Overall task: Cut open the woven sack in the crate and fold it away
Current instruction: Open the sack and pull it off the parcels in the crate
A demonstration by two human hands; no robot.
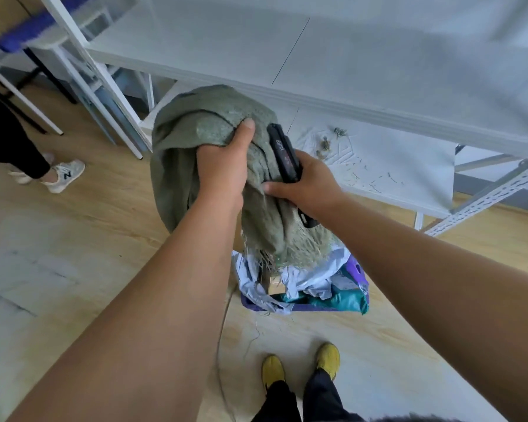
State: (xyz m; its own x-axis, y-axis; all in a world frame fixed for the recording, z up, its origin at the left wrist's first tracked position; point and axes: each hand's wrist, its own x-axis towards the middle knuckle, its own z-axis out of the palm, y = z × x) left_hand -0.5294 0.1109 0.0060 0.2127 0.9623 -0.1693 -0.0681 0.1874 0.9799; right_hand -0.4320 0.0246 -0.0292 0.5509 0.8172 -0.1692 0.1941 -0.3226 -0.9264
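Both our arms reach forward and down. Our left hand (226,166) grips a bunched fold of the grey-green woven sack (214,178), thumb on top. Our right hand (308,184) clasps a black utility knife (284,156) while its thumb presses the sack. Writing on the knife is too blurred to read. Crumpled and frayed at its lower edge, the sack hangs above the purple plastic crate (305,306).
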